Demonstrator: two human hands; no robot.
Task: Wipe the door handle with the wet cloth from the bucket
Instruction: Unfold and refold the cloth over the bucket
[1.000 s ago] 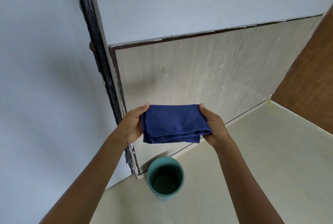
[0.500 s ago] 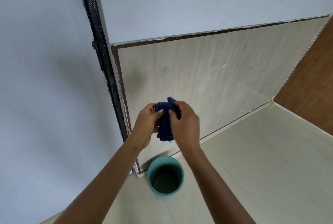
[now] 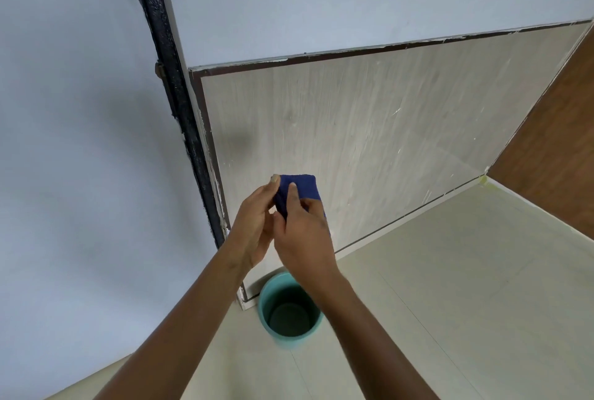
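A dark blue cloth (image 3: 303,189), folded into a small wad, is held between both hands in front of the lower wall panel. My left hand (image 3: 255,226) grips its left side with the thumb on top. My right hand (image 3: 305,238) covers its lower right part, index finger pressed on the front. Directly below them on the floor stands a teal bucket (image 3: 316,322), round and open-topped. No door handle is in view.
A black vertical strip (image 3: 175,94) runs down the wall's corner edge to the left of the hands. A pale wood-grain panel (image 3: 369,142) lines the lower wall. A brown wooden surface (image 3: 559,148) stands at the right. The floor (image 3: 450,287) is light tile.
The cloth, first spread flat between my two hands, has been folded together into a compact wad. My hands came together at the centre and now clasp it.
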